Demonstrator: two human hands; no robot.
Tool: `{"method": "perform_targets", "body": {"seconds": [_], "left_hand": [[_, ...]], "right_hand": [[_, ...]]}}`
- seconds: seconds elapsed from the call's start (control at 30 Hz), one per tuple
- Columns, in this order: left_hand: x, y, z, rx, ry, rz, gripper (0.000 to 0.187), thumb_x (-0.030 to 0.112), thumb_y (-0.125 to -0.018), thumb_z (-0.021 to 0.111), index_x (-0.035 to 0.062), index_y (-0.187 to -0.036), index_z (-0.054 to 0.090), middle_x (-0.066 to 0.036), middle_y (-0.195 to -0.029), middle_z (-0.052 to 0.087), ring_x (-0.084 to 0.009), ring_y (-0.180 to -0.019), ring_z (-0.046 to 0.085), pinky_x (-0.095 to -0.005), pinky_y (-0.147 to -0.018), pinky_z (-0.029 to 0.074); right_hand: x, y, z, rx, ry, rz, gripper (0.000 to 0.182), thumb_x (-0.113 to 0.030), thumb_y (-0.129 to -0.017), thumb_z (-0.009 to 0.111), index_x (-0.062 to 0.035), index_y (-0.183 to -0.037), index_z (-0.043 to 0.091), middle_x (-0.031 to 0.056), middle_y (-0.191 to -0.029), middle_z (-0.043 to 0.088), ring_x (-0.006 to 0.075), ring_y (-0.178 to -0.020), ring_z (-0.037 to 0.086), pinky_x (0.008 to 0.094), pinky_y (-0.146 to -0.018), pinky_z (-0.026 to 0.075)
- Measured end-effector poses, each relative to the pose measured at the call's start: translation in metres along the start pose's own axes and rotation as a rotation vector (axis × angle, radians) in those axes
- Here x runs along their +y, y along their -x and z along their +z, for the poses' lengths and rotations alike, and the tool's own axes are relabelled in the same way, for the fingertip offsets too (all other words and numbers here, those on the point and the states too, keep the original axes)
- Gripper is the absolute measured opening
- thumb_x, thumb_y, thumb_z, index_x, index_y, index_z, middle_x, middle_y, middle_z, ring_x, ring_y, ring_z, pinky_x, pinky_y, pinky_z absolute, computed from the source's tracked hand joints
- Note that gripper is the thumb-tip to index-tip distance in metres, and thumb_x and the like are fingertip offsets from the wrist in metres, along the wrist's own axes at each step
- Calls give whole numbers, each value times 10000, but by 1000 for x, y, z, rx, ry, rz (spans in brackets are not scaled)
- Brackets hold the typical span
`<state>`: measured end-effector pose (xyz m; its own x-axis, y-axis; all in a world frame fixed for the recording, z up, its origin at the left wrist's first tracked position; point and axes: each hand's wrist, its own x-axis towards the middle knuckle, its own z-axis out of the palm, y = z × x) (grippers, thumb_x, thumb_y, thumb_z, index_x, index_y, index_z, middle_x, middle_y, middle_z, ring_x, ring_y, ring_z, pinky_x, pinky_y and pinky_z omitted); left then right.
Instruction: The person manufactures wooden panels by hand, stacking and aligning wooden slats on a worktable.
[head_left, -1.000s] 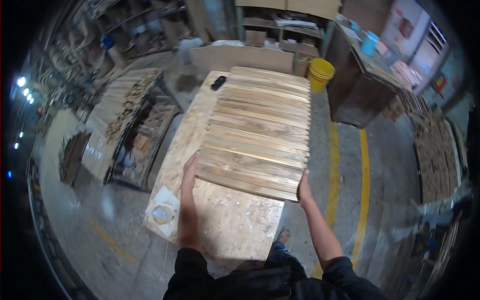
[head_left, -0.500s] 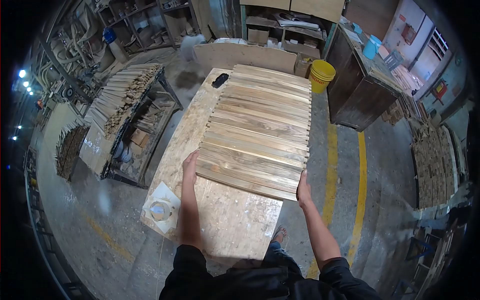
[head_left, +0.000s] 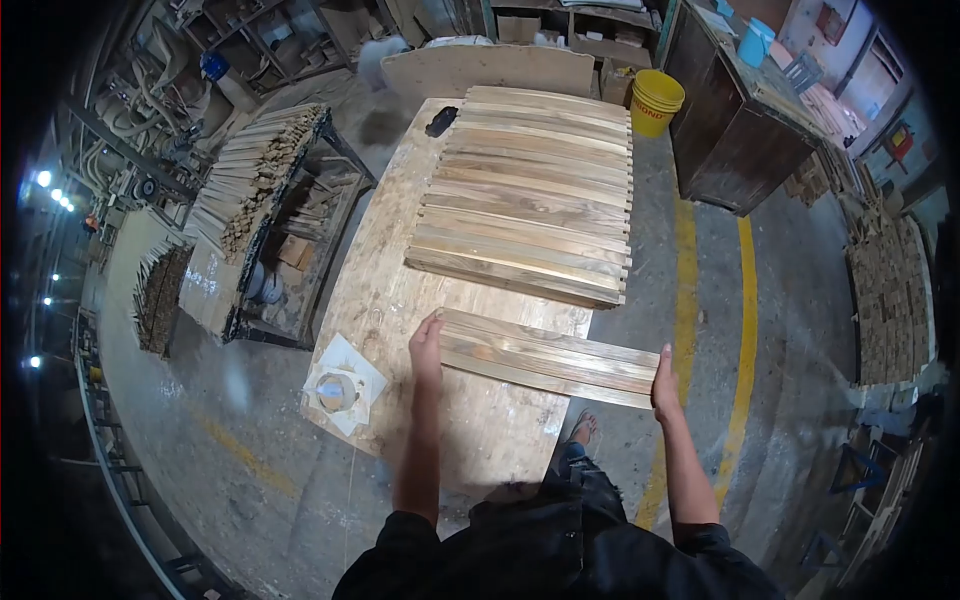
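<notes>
A pair of wooden slats (head_left: 548,357) lies across the bench (head_left: 380,290), apart from the slat row (head_left: 530,200). The left hand (head_left: 428,345) and right hand (head_left: 665,375) clasp the slats' opposite ends.

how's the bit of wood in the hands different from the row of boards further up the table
The boards in the hands are only two or three, lying apart toward the near end of the table; the row of boards is a dozen or so, packed edge to edge. The left hand and right hand grip the near boards' ends, whose right end overhangs the table; nothing touches the row. Both are similar pale wooden boards lying crosswise.
</notes>
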<state>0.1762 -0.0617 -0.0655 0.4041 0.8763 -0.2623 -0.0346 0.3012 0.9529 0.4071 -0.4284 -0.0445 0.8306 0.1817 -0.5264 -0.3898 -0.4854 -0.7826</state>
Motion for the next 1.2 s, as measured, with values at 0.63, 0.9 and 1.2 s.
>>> {"method": "perform_targets", "body": {"seconds": [0.63,0.9,1.2], "left_hand": [[58,11,38,-132,-448,-488,814,667,-835,426,-5,-1291,484,-197,-1304,499,-275,-1188,481,-363,-1000,353],[61,58,24,-1,-437,-403,764,595,-854,447,-38,-1279,484,-223,-1303,491,-285,-1201,467,-347,-1009,336],[-2,279,-113,283,-497,-68,598,476,-957,341,-20,-1254,495,-211,-1262,517,-289,-1194,467,-349,-1033,312]], "right_hand": [[6,-3,-24,-7,-22,4,720,-555,-935,315,91,-1110,582,278,-1110,598,355,-1085,554,393,-955,374],[32,-29,-25,-117,-29,-27,728,-551,-933,322,112,-1110,565,249,-1082,613,321,-1052,569,379,-941,386],[-6,71,-42,-352,131,-41,879,-660,-864,382,123,-1259,436,225,-1232,513,298,-1139,494,381,-987,368]]}}
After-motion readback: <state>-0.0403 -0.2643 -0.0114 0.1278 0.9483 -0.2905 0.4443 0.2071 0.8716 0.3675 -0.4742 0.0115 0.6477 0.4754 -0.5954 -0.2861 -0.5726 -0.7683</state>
